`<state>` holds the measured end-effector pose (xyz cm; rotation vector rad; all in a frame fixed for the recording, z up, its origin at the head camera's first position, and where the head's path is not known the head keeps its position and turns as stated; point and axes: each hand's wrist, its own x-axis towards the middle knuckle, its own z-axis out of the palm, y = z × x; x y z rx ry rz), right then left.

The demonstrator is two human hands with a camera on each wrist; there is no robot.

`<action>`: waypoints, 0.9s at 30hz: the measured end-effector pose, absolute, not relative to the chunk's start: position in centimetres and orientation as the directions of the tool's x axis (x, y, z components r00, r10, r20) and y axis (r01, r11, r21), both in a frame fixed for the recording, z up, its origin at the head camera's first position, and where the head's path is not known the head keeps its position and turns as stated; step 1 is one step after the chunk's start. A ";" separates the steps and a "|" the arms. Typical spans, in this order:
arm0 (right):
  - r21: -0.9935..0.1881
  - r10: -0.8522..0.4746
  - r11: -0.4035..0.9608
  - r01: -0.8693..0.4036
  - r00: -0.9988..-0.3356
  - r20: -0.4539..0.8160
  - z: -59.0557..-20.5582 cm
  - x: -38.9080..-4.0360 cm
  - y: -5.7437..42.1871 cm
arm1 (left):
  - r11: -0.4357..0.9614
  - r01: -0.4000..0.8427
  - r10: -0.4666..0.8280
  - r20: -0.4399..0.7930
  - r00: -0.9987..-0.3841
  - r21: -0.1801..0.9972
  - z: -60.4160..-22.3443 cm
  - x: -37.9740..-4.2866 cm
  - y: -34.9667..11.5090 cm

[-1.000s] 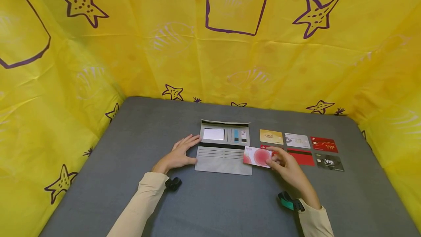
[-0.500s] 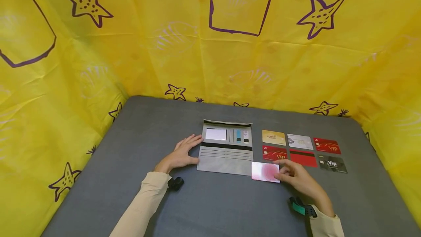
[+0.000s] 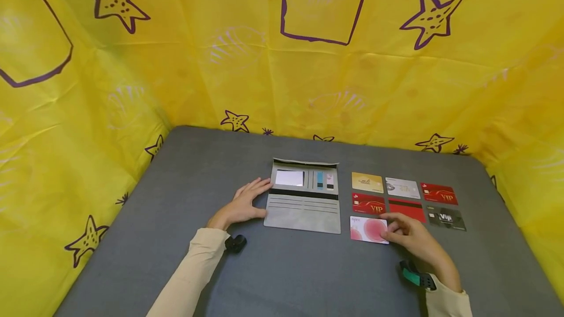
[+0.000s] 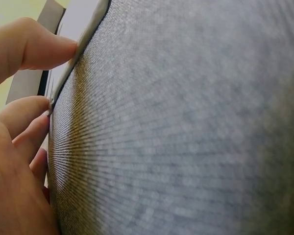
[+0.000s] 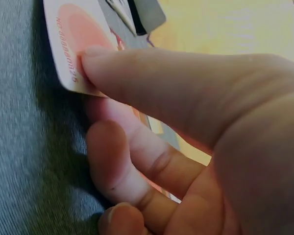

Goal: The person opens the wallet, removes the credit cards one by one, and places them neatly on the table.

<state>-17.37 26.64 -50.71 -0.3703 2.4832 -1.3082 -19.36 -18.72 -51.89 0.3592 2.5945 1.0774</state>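
Observation:
My right hand [image 3: 411, 235] pinches a white-and-pink card [image 3: 367, 229] by its right end, thumb on top and fingers beneath. In the right wrist view the card [image 5: 71, 44] shows a pink circle and a printed number. It sits low over the table, just below a red VIP card [image 3: 368, 203]. An unfolded grey wallet [image 3: 304, 220] lies to the left, with a white card [image 3: 289, 178] behind its window. My left hand [image 3: 240, 208] rests at the wallet's left edge, fingers extended; in the left wrist view, thumb and fingertips touch the wallet's rim [image 4: 90, 32].
Right of the wallet lie a gold card [image 3: 367, 182], a silver card [image 3: 402, 188], another red VIP card [image 3: 439, 193], a plain red card [image 3: 406, 210] with a dark stripe and a black Vip card [image 3: 447, 218]. Yellow patterned cloth [image 3: 282, 82] walls the grey table [image 3: 211, 160].
My right hand has carried the pink card from the wallet's right edge rightward and down, to below the red VIP card. The left hand stays at the wallet.

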 end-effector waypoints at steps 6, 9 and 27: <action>-0.830 -0.350 0.556 -0.043 -0.918 -0.186 -50.7 -17.5 27.2 | 0.686 0.112 0.343 -0.184 -0.921 0.719 -51.7 -19.5 -18.7; -0.830 -0.340 0.558 -0.022 -0.918 -0.205 -50.8 -17.5 27.4 | 0.688 0.111 0.343 -0.187 -0.920 0.717 -51.7 -19.6 -18.7; -0.790 -0.285 0.614 -0.002 -0.933 -0.220 -50.9 -17.7 27.0 | 0.686 0.114 0.344 -0.182 -0.921 0.719 -51.9 -19.4 -18.7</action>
